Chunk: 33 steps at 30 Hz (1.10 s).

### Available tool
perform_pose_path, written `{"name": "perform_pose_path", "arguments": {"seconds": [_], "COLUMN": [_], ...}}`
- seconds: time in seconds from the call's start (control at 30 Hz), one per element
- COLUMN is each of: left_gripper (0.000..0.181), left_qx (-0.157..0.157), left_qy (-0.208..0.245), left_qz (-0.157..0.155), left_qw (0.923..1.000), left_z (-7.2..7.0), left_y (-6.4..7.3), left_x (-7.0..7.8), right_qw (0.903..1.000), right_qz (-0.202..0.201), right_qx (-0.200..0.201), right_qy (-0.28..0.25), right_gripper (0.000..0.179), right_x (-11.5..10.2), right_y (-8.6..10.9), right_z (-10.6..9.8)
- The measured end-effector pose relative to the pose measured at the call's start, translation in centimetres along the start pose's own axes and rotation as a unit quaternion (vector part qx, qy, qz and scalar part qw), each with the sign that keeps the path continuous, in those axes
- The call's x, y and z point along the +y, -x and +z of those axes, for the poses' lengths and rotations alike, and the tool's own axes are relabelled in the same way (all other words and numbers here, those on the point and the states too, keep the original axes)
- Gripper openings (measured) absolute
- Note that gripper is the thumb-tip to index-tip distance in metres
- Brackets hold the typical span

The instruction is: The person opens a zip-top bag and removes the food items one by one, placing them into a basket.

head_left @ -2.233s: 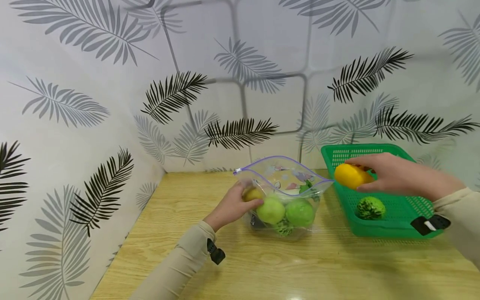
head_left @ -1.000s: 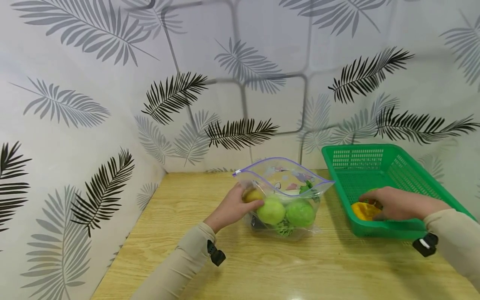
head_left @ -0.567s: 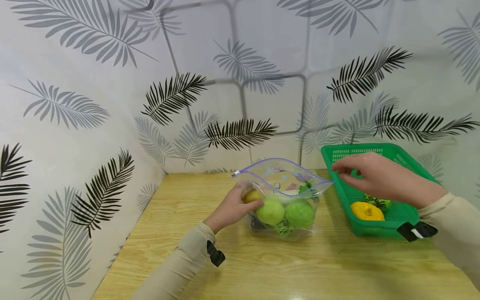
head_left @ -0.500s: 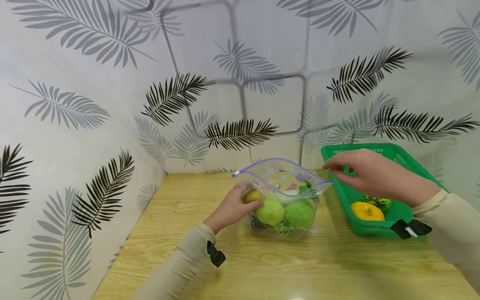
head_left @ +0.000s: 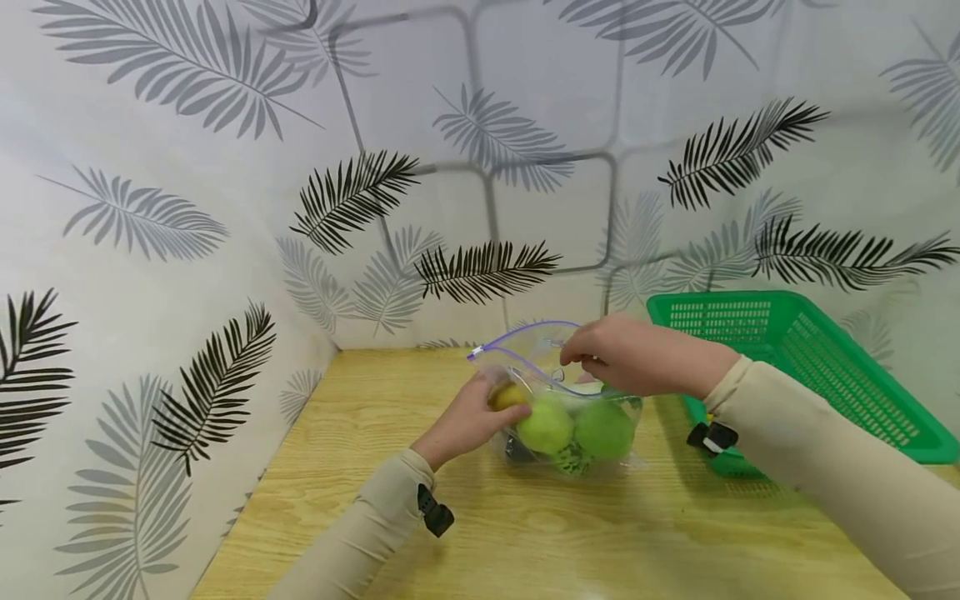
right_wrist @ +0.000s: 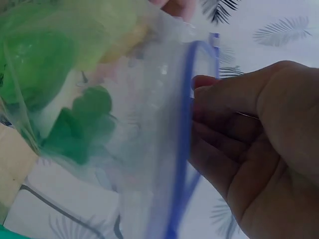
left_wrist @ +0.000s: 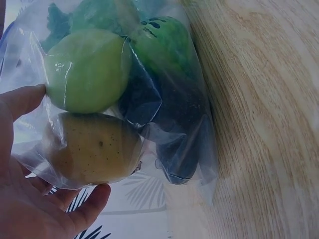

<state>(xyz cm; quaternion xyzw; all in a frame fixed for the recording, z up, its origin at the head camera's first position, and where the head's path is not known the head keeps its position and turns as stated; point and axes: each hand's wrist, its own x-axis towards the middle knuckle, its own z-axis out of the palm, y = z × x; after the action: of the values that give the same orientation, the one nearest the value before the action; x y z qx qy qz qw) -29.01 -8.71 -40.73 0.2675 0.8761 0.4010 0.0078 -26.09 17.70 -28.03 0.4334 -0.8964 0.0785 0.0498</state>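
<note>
A clear zip bag (head_left: pixel 528 379) with a purple zip stands on the table, its mouth apart. My left hand (head_left: pixel 467 423) grips its left side, thumb in front and fingers behind, as the left wrist view also shows. Inside are a brownish-yellow potato-like item (left_wrist: pixel 97 149), a light green round fruit (left_wrist: pixel 87 69), a greener round one (head_left: pixel 604 430), a dark long item (left_wrist: pixel 179 124) and a patterned green one (head_left: pixel 573 458). At the mouth's right side is my right hand (head_left: pixel 645 357), fingers loosely bent by the purple zip (right_wrist: pixel 185 124), with nothing seen in them.
A green slotted basket (head_left: pixel 847 379) stands to the right, partly behind my right forearm. Only a sliver of a yellow item (head_left: pixel 708 418) shows in it. Beneath lies a wood-grain table (head_left: pixel 525 533); a leaf-print cloth (head_left: pixel 540 208) hangs behind.
My right hand lowered a yellow squash-like item into the basket, let it go, and moved left to the bag's mouth. My left hand has stayed on the bag.
</note>
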Motion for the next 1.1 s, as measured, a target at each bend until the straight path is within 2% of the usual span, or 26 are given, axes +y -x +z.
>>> {"name": "perform_pose_path", "arguments": {"seconds": [0.27, 0.47, 0.77, 0.9, 1.1], "left_gripper": [0.034, 0.055, 0.05, 0.045, 0.046], "left_qx": [-0.004, -0.005, -0.003, -0.005, -0.009], "left_qy": [0.001, 0.007, 0.035, 0.043, 0.047], "left_qz": [-0.006, -0.012, -0.006, 0.005, 0.008], "left_qw": [1.0, 0.9999, 0.9994, 0.9991, 0.9988], "left_z": [0.2, 0.2, 0.3, 0.3, 0.2], "left_y": [-0.1, -0.1, 0.0, 0.1, 0.1], "left_x": [0.0, 0.0, -0.1, 0.1, 0.2], "right_qw": [0.9949, 0.9849, 0.972, 0.9631, 0.9557], "right_qz": [0.007, 0.029, 0.051, 0.079, 0.11], "right_qx": [-0.099, -0.17, -0.229, -0.256, -0.272], "right_qy": [0.013, -0.001, 0.013, 0.019, 0.024], "right_gripper": [0.029, 0.034, 0.034, 0.03, 0.03], "right_x": [0.6, 0.5, 0.6, 0.7, 0.5], "right_y": [-1.6, -1.9, -2.6, -2.6, -2.9], "right_z": [1.6, 1.6, 2.1, 2.6, 3.0]}}
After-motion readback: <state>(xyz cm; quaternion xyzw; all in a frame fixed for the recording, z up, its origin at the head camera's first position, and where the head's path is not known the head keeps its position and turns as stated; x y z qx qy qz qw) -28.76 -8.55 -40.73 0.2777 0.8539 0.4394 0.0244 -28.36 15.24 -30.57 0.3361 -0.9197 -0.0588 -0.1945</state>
